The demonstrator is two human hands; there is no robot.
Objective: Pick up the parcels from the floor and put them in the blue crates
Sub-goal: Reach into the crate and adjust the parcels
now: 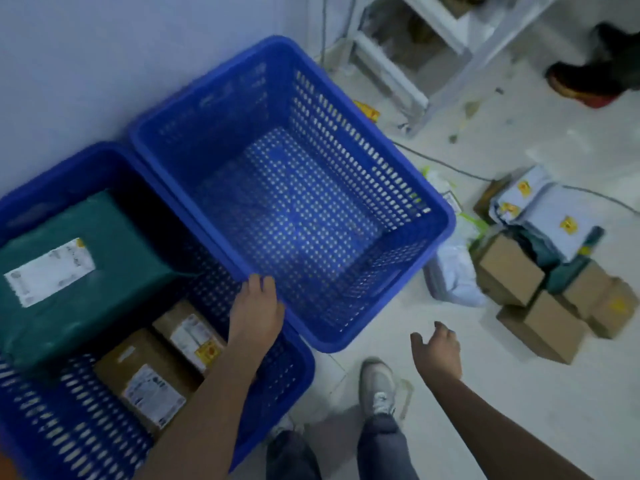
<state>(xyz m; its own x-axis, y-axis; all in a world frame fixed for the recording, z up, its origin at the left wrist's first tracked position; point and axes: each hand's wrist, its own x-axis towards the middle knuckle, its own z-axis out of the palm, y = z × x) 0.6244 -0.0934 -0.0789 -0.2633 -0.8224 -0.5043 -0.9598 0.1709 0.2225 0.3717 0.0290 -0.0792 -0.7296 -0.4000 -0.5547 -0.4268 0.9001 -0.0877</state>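
Two blue perforated crates stand side by side against the wall. The right crate (pixel 433 237) holds nothing. The left crate (pixel 294 368) contains a green bagged parcel (pixel 86 271) with a white label and two brown boxes (pixel 149 375). My left hand (pixel 256 310) rests on the rim where the crates meet, fingers curled over the edge. My right hand (pixel 438 351) hovers over the floor, holding nothing, fingers apart. A pile of parcels (pixel 540 271) lies on the floor to the right: brown boxes, grey mailers with yellow stickers, a white bag (pixel 450 275).
My feet, one in a grey shoe (pixel 379 386), stand on the pale floor below the crates. A white metal rack (pixel 398 64) stands at the back. Another person's dark shoe (pixel 585 81) is at top right. A cable (pixel 450 168) runs across the floor.
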